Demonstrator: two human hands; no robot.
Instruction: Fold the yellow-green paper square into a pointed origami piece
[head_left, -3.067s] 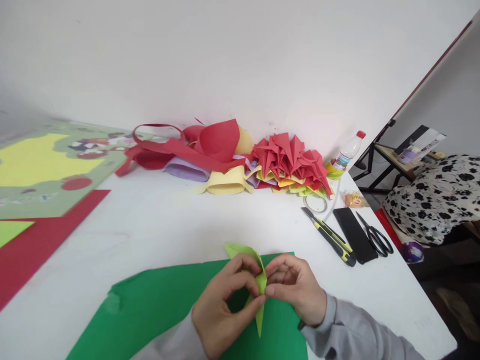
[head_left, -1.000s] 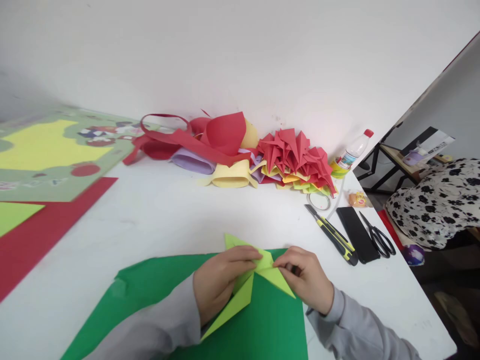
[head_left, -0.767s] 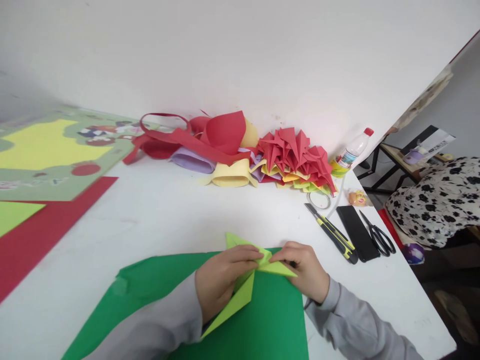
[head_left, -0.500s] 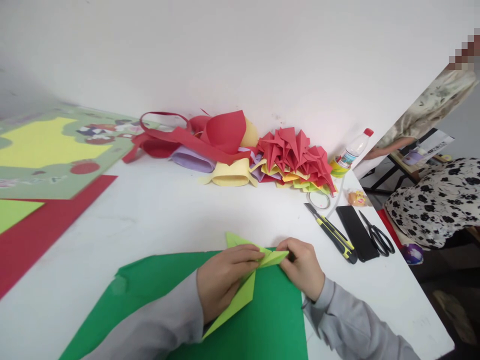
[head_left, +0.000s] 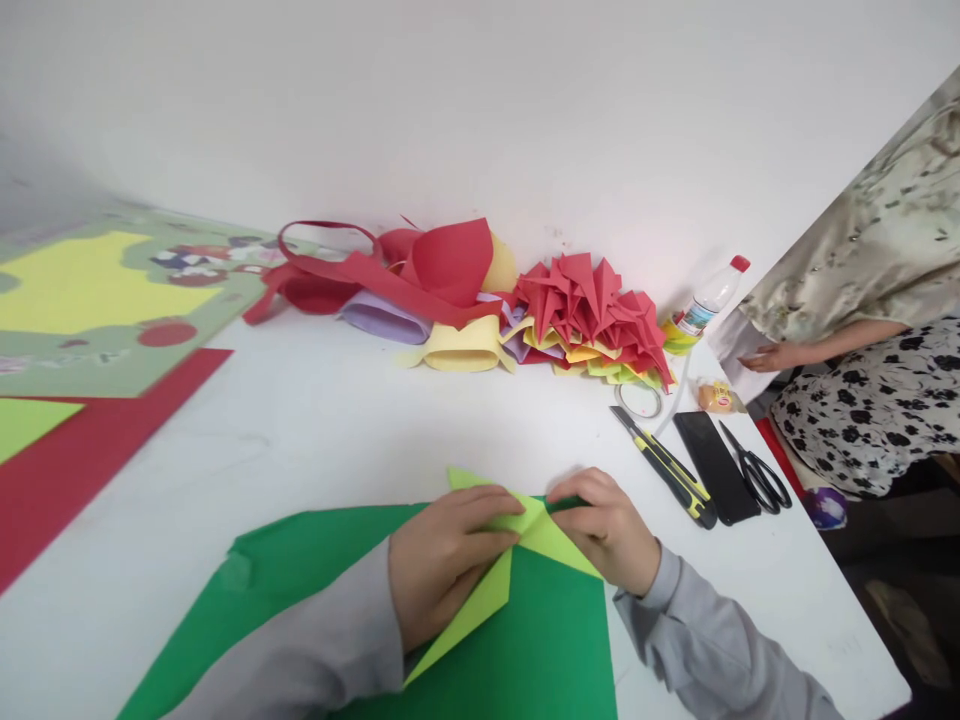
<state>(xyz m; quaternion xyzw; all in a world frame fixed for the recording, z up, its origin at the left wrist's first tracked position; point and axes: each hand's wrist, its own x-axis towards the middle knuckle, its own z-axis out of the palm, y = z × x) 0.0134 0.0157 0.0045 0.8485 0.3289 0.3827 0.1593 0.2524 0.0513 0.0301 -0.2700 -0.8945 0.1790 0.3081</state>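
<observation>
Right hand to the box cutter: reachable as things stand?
Likely yes: the box cutter lies uncovered beyond the right hand, with nothing visible between, though that hand is at the folded paper.

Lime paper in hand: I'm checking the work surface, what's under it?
Green sheet and, past its far edge, white table; what the lime paper and left hand cover can't be seen.

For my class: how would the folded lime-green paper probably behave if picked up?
The folded lime-green paper would probably be light, since its flaps look like thin sheet. It may be fairly stiff along its straight creases. The flap at the right hand would likely swing, as it juts out at an angle.
</observation>
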